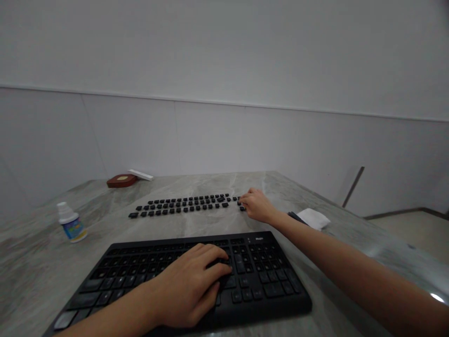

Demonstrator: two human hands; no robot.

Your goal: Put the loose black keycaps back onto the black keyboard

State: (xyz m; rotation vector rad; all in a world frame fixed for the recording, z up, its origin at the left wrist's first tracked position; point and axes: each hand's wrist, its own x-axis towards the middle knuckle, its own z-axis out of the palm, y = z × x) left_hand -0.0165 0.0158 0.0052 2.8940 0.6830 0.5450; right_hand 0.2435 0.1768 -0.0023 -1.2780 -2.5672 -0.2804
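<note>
A black keyboard (pixel 259 304) lies in front of me, with many of its upper keys off and bare sockets showing; the lower keys are still on it. My left hand (pixel 192 285) rests over its middle right part, fingers bent, thumb apart, fingertips touching the keys. Beyond the keyboard, loose black keycaps (pixel 178 210) stand in several rows on the table. My right hand (pixel 257 206) reaches to the right end of these rows, its fingers pinched together at a small keycap (pixel 239 203). Its fingertips are small in view and partly cover the caps there.
A white bottle (pixel 72 222) with a blue and yellow label stands at the left. Toward the back are a reddish-brown box (pixel 121 181) and a white bar (pixel 141 175). A white tissue (pixel 314 218) and a dark item (pixel 296 217) lie beyond my right forearm. The marble-patterned table (pixel 105 229) meets a wall.
</note>
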